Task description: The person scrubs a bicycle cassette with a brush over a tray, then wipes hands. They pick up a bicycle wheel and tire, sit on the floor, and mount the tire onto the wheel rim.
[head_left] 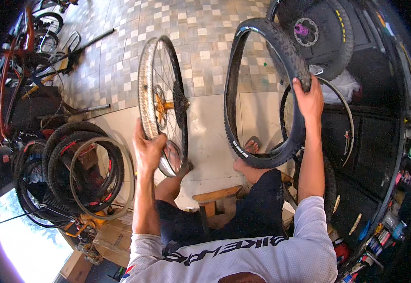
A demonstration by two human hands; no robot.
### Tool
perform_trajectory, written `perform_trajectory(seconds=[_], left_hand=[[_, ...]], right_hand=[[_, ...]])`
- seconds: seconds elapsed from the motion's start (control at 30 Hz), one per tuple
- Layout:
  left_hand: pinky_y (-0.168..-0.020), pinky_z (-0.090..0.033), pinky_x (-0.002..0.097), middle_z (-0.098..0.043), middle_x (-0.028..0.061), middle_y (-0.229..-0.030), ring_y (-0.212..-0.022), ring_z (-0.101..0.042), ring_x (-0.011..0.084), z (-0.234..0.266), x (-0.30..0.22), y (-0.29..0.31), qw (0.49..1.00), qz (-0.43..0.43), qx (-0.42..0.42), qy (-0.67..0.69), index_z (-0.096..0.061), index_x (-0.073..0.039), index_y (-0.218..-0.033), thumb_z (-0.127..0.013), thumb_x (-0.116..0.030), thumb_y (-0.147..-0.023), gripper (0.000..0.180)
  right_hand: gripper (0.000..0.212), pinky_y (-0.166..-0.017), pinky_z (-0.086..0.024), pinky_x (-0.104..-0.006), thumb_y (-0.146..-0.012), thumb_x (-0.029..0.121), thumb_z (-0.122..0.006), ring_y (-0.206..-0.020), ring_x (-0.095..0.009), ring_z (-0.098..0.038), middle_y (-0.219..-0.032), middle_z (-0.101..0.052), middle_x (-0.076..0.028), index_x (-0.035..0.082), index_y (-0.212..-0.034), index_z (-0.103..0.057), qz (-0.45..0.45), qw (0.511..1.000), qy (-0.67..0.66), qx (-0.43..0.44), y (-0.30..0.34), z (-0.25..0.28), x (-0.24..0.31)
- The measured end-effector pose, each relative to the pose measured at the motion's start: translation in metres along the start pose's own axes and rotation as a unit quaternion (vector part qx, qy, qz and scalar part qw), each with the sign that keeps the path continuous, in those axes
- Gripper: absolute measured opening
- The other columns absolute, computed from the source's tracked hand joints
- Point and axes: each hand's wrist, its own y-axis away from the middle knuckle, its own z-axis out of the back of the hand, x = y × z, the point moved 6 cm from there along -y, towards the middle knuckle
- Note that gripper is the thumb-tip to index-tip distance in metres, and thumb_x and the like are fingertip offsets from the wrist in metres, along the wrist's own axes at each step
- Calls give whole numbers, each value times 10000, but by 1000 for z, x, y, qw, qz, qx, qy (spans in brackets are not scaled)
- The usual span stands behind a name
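On the left, my left hand (149,147) is closed round the near edge of a bicycle wheel (147,94). The wheel stands upright, seen nearly edge-on, with no tyre on its pale rim; a gold hub (166,105) and a dark cassette (181,103) show at its centre. My right hand (310,101) grips a black knobby bicycle tyre (288,54) by its right side, thumb over the tread. This tyre is held upright, apart from the wheel. Tyre and wheel hide parts of my legs and the floor.
Several tyres (54,165) hang or lean at the left, near cardboard boxes (116,240). Bicycle frames (7,85) stand far left. At the right are another wheel with a purple hub (301,29), a bare rim (349,118) and a black panel (351,184). A wooden stool (217,194) sits between my legs.
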Motion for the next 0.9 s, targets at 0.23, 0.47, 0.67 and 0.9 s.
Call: perform_trajectory(seconds=[0.23,0.47,0.67,0.9], left_hand=[[-467,-484,272,-609,35,-789,-564,-566,109,-16,99,79,999,-3,10,47,-499,23,-1281,-638,51,-766,534],[-527,-534,317,-659,71,-812,-640,-629,141,-22,122,188,999,-44,-13,2,-569,-18,-1223,-676,-16,-738,497],[-441,-492,286,-614,61,-786,-513,-562,137,-18,126,224,991,-102,10,85,-508,-21,-1151,-652,23,-759,420],[-449,-515,301,-608,73,-822,-542,-565,156,-25,157,232,980,-172,1,105,-493,-25,-1143,-656,25,-747,432]], right_hand=[[788,-942,-509,-503,-808,511,-769,-1129,-440,-637,-1241,-652,-266,48,-1391,-512,57,995,-71,38,23,-34,42],[738,-912,-518,-493,-801,464,-786,-1130,-427,-648,-1229,-673,-242,73,-1377,-540,57,990,-129,-9,91,29,43],[863,-969,-507,-473,-796,588,-763,-1167,-421,-643,-1259,-654,-290,38,-1421,-534,21,981,-170,-96,112,156,26],[746,-941,-514,-445,-806,521,-792,-1105,-416,-661,-1174,-691,-265,-17,-1292,-615,51,955,-230,-183,170,248,26]])
